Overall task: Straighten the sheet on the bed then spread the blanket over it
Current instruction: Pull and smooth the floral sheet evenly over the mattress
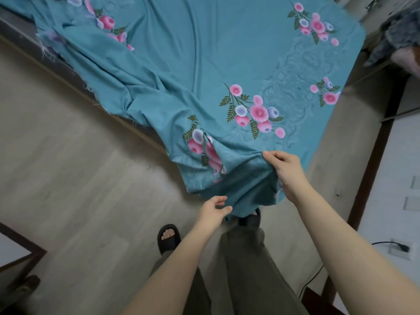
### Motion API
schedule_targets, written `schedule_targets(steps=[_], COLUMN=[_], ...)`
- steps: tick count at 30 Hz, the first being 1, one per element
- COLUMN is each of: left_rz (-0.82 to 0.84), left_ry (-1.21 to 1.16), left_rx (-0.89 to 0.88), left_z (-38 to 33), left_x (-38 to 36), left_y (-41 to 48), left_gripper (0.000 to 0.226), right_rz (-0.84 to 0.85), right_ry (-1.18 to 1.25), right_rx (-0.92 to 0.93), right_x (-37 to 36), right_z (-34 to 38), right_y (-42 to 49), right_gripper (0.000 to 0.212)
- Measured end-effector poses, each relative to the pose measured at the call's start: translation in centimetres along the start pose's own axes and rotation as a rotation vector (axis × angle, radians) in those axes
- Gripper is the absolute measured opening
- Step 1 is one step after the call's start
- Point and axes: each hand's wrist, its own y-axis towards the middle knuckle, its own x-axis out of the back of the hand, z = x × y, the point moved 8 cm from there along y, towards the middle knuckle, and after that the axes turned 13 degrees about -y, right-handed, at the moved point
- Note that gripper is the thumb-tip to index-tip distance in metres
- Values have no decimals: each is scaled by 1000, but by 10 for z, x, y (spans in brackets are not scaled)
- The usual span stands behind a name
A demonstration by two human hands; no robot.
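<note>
My left hand (213, 208) and right hand (285, 169) both pinch the hanging corner of the teal floral sheet (204, 53) at lower centre, its left side rumpled, so I judge straightening unfinished and the grey blanket (400, 30), upper right, not yet spread.

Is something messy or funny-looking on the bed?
Yes. The teal flowered sheet is bunched into folds along the left edge of the bed, where its hem looks frayed. Its near corner hangs off the bed, gripped by the left hand and right hand.
</note>
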Motion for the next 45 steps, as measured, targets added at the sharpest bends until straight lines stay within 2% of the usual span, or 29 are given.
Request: schedule_targets(steps=[3,5,7,10,12,14,16,18,20,22,23,24,26,27,29,31,33,35,36,39,41,42,43,45], left_rz=[-9,-79,-195,-376,-475,-567,-657,-726,-722,-696,-693,-696,-714,-725,-750,-772,-831,-846,-795,-491,-298,-265,-301,-475], left_ry=[62,163,336,458,456,381,256,166,139,143,115,71,-11,-43,-113,-193,-145,-76,-33,96,169,210,238,197], left_rx=[1,-8,-39,-60,-72,-96,-154,-208,-247,-259,-274,-294,-320,-328,-348,-344,-331,-288,-256,-220,-243,-225,-204,-192], left_z=[-6,-9,-13,-17,-23,-32,-46,-62,-75,-80,-80,-81,-78,-75,-69,-53,-32,-8,3,28,28,27,22,11], left_x=[-37,-56,-67,-72,-74,-76,-76,-79,-84,-91,-94,-95,-93,-91,-86,-84,-89,-107,-122,-180,-220,-235,-244,-245], left_y=[22,41,57,71,74,73,68,59,54,49,46,43,36,32,19,4,-17,-37,-44,-55,-62,-64,-68,-78], left_gripper=[72,82,71,40,28,26,26,25,24,27,27,25,27,29,21,7,31,41,46,57,81,88,85,61], right_rz=[112,203,273,363,387,335,253,324,440,455,447,451,488,512,517,508,537,596,622,707,761,790,822,885], right_ry=[43,86,124,222,303,51,-323,-533,-747,-992,-1056,-1075,-1016,-970,-891,-825,-702,-527,-444,-253,-215,-215,-224,-254], right_rx=[-15,-25,-44,-65,-24,148,394,542,612,638,616,586,542,496,418,420,401,349,326,250,224,220,219,215], right_x=[-7,-13,-14,-6,6,29,46,44,27,10,4,-1,-6,-5,6,24,44,64,72,87,89,90,91,94], right_z=[1,0,-4,-13,-22,-34,-49,-75,-105,-130,-137,-140,-139,-139,-139,-135,-130,-121,-114,-92,-75,-66,-57,-40], right_y=[20,34,47,64,79,87,82,62,42,35,35,36,36,36,34,26,16,5,-1,-22,-36,-43,-51,-63], right_gripper=[16,16,21,8,21,36,35,40,61,78,75,62,26,15,31,38,31,13,6,16,29,29,26,24])
